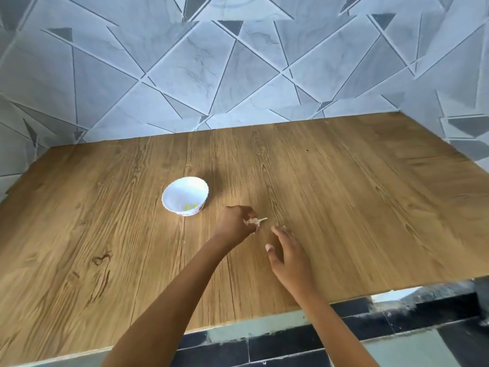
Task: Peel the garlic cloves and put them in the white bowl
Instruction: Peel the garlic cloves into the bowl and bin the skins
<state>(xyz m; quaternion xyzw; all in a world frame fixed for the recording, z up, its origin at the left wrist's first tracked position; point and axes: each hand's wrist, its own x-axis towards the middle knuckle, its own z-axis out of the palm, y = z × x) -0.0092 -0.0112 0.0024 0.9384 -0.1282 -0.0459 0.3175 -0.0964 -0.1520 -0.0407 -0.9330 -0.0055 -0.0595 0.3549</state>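
— Where's the garlic?
— In my left hand. My fingers are curled round a small, pale, papery piece of garlic. Its thin stalk pokes out to the right, low over the brown wood-grain counter.
— And the other hand?
— My right hand holds nothing. The fingers are loose and spread, near the garlic but not touching it.
— The bowl?
— The small white bowl with a scalloped rim stands on the counter, near my left hand on its far left side. A few small yellowish pieces lie in it, but they're too small for me to tell what they are.
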